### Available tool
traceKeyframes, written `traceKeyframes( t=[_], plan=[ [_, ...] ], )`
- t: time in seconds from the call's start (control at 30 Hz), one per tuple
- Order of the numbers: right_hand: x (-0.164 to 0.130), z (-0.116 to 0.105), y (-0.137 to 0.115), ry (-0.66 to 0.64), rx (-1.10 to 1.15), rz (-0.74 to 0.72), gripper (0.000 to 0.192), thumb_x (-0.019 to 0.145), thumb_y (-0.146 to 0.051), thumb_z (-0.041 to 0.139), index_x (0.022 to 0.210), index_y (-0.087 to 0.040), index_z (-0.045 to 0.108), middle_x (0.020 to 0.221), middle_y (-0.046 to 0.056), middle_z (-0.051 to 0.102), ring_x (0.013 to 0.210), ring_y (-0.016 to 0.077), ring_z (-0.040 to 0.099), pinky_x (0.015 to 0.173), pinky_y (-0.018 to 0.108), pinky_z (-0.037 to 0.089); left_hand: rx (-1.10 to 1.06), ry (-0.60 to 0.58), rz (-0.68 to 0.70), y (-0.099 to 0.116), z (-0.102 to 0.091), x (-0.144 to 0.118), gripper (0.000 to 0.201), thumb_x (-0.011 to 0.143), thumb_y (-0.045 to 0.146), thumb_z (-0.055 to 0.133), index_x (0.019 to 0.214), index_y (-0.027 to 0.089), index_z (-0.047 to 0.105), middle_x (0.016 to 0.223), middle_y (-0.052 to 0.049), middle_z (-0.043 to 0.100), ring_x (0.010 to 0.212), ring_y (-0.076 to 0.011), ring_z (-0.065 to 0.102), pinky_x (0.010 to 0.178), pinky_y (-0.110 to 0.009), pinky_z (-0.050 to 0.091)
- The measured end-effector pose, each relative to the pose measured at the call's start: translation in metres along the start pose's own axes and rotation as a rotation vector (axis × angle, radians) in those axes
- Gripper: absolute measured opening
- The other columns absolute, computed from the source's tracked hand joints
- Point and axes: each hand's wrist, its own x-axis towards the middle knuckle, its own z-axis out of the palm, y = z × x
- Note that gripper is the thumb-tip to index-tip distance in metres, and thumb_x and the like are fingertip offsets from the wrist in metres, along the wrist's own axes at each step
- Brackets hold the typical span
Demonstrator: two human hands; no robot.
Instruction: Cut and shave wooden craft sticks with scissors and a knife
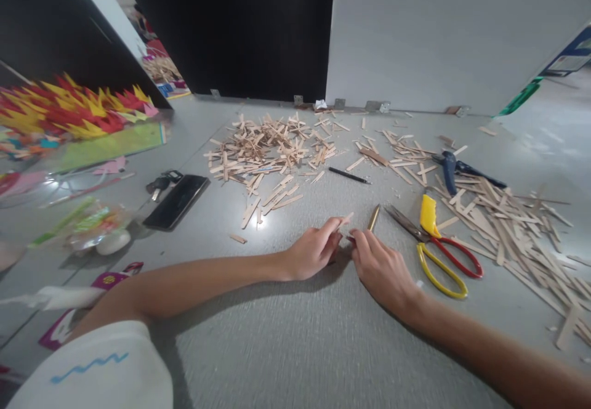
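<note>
My left hand (314, 250) is closed, pinching a short piece of wooden stick (344, 219) between thumb and fingers. Just to its right, my right hand (381, 264) is closed too, its fingertips pressed on something small and dark that I cannot make out. A gold-coloured pointed rod (373, 217) sticks out beyond the right fingers; whether it is held or lies on the surface, I cannot tell. Scissors (427, 239) with one yellow and one red handle lie right of that hand, touching a yellow-handled tool (429, 215). Beyond the hands lies a black pen (349, 175).
Cut wooden stick pieces form a pile (263, 144) at the back and another (521, 224) at right, near dark blue hand pliers (449, 172). A phone (178, 202), keys (159, 184), a white glue bottle (69, 298) and red-yellow paper shapes (78, 110) are at left. Upright panels (443, 39) stand behind.
</note>
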Motion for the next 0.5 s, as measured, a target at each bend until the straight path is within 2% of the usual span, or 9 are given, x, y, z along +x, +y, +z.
traceKeyframes(
  t=[0.17, 0.3, 0.4, 0.5],
  plan=[
    [0.001, -0.001, 0.006, 0.038, 0.072, 0.006, 0.028, 0.105, -0.004, 0.037, 0.105, -0.016, 0.063, 0.08, 0.004, 0.072, 0.06, 0.0164, 0.071, 0.05, 0.025, 0.041, -0.043, 0.023, 0.012, -0.001, 0.002, 0.002, 0.045, 0.114, 0.041, 0.034, 0.14, 0.015, 0.058, 0.067, 0.004, 0.058, 0.056, -0.014, 0.056, 0.063, -0.025, 0.044],
    [0.0, 0.001, 0.007, 0.031, 0.125, 0.029, 0.027, 0.105, -0.007, 0.039, 0.111, -0.016, 0.063, 0.084, 0.006, 0.075, 0.063, 0.0172, 0.073, 0.051, 0.025, 0.044, -0.069, 0.077, -0.036, 0.0, 0.0, 0.005, 0.05, 0.114, 0.05, 0.035, 0.128, 0.015, 0.067, 0.064, 0.003, 0.058, 0.055, -0.0143, 0.056, 0.061, -0.025, 0.044],
    [0.0, 0.002, 0.009, 0.027, 0.205, 0.052, 0.026, 0.105, -0.009, 0.04, 0.11, -0.016, 0.064, 0.084, 0.006, 0.075, 0.063, 0.018, 0.072, 0.052, 0.025, 0.045, -0.171, 0.092, -0.086, 0.005, -0.003, 0.006, 0.056, 0.113, 0.059, 0.035, 0.119, 0.015, 0.068, 0.062, 0.004, 0.058, 0.051, -0.0132, 0.054, 0.056, -0.024, 0.043],
    [0.005, -0.007, 0.009, 0.059, 0.399, 0.126, 0.024, 0.105, -0.013, 0.043, 0.106, -0.018, 0.066, 0.081, 0.005, 0.074, 0.064, 0.0168, 0.071, 0.055, 0.025, 0.048, -0.312, 0.06, -0.147, 0.018, -0.009, 0.007, 0.057, 0.11, 0.065, 0.039, 0.112, 0.016, 0.067, 0.06, 0.005, 0.057, 0.043, -0.0106, 0.048, 0.046, -0.022, 0.038]
  ],
)
